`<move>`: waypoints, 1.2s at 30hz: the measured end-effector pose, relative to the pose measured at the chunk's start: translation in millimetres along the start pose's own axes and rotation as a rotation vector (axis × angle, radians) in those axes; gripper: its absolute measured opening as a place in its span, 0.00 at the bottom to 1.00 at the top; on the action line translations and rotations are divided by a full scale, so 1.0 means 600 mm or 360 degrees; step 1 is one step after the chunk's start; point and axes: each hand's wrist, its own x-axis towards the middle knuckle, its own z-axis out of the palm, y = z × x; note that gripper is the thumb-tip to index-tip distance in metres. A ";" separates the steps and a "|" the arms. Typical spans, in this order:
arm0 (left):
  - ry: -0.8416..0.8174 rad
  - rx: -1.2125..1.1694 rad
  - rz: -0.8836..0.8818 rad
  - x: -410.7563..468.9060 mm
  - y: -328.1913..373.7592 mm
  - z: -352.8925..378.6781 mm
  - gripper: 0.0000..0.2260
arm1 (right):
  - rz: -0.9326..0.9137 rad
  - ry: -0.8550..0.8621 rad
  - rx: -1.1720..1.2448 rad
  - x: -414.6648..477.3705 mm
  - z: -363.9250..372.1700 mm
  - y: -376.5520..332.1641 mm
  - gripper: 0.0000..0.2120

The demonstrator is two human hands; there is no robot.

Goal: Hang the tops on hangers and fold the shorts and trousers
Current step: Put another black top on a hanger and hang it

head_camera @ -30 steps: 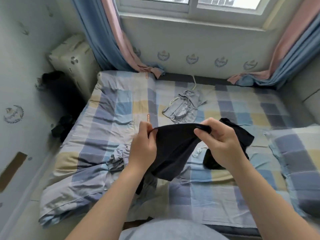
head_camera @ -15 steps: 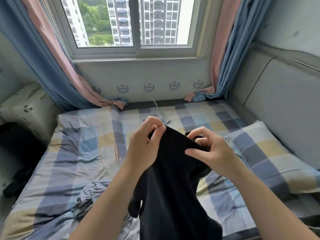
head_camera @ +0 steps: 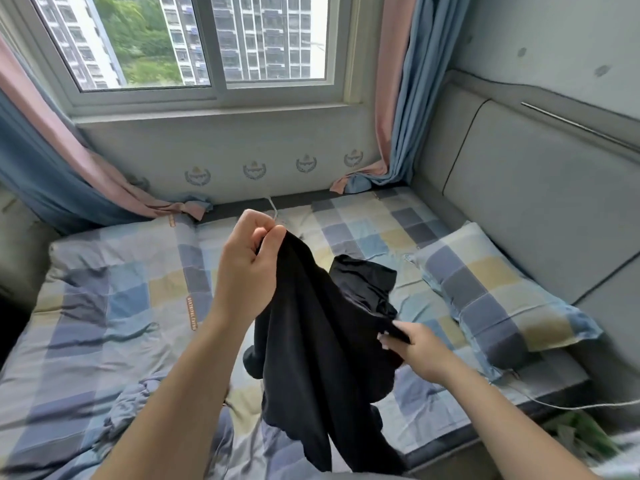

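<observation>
A black garment point(head_camera: 311, 355) hangs in front of me over the checked bed point(head_camera: 114, 306). My left hand point(head_camera: 247, 271) pinches its top edge high up, fingers closed on the cloth. My right hand point(head_camera: 414, 351) grips the garment's right edge lower down, near the pillow side. Behind the hanging cloth a second black piece point(head_camera: 363, 282) lies crumpled on the bed; I cannot tell whether it is part of the same garment. A grey-blue garment point(head_camera: 128, 410) lies bunched on the bed at lower left. No hanger is in view.
A checked pillow point(head_camera: 491, 292) lies at the right against the padded grey headboard point(head_camera: 540, 202). Blue and pink curtains point(head_camera: 398, 109) hang at both sides of the window point(head_camera: 194, 43). A white cable point(head_camera: 571, 405) runs along the bed's right edge.
My view has lifted toward the window. The left hand raised the garment's top edge, and the right hand slid down and right along the cloth, so the garment now hangs long.
</observation>
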 end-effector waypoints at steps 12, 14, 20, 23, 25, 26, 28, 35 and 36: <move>-0.1362 0.0302 -0.0408 -0.097 -0.050 0.107 0.19 | -0.0510 -0.0065 0.0317 -0.043 -0.026 -0.138 0.11; -0.1317 0.0336 -0.0408 -0.105 -0.045 0.120 0.09 | -0.0578 -0.0039 0.0319 -0.047 -0.038 -0.140 0.13; -0.0900 0.0157 -0.0409 -0.115 -0.039 0.132 0.11 | -0.0493 -0.0110 0.0351 -0.046 -0.075 -0.086 0.09; -0.0757 -0.0051 -0.0430 -0.114 -0.019 0.138 0.12 | -0.0332 -0.0103 0.0236 -0.033 -0.071 -0.034 0.16; -0.0676 -0.0117 -0.0432 -0.112 -0.006 0.138 0.09 | -0.0189 -0.0081 0.0225 -0.028 -0.061 0.005 0.16; -0.0652 -0.0143 -0.0430 -0.110 0.000 0.139 0.08 | -0.0119 -0.0067 0.0269 -0.027 -0.056 0.022 0.14; -0.0610 -0.0197 -0.0440 -0.109 0.008 0.140 0.08 | -0.0052 -0.0017 0.0337 -0.027 -0.046 0.044 0.13; -0.0341 -0.0308 -0.0560 -0.084 0.010 0.122 0.08 | 0.0034 0.0004 0.0419 -0.033 -0.049 0.062 0.02; -0.0306 -0.0303 -0.0568 -0.079 0.008 0.119 0.08 | 0.0045 0.0005 0.0409 -0.034 -0.050 0.064 0.04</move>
